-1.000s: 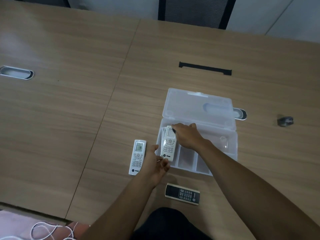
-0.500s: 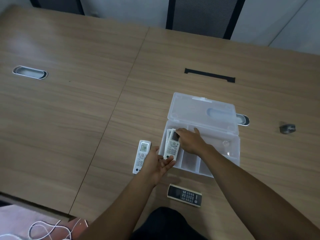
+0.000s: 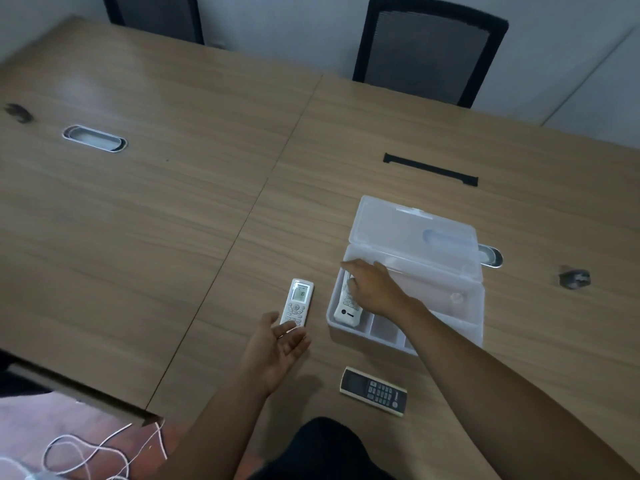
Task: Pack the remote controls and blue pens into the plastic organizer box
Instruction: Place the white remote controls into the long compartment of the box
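Note:
The clear plastic organizer box (image 3: 460, 306) lies open on the table, lid folded back. A white remote (image 3: 348, 308) lies in its leftmost compartment, and my right hand (image 3: 372, 289) rests on top of it, fingers spread over its upper half. A second white remote (image 3: 298, 302) with a lit screen lies on the table left of the box. My left hand (image 3: 277, 348) hovers just below it, palm up, fingers apart, holding nothing. A dark-faced remote (image 3: 374, 391) lies near the front edge. No blue pens are visible.
A black strip (image 3: 430, 169) lies behind the box. A small dark object (image 3: 575, 278) sits at the right. Cable grommets (image 3: 94, 138) are set into the tabletop. A black chair (image 3: 429, 50) stands at the far side. White cables (image 3: 86, 452) lie on the floor.
The white remote has gone from upright in my right hand to lying flat in the left compartment. My left hand has let go of it and drawn back toward the remote on the table.

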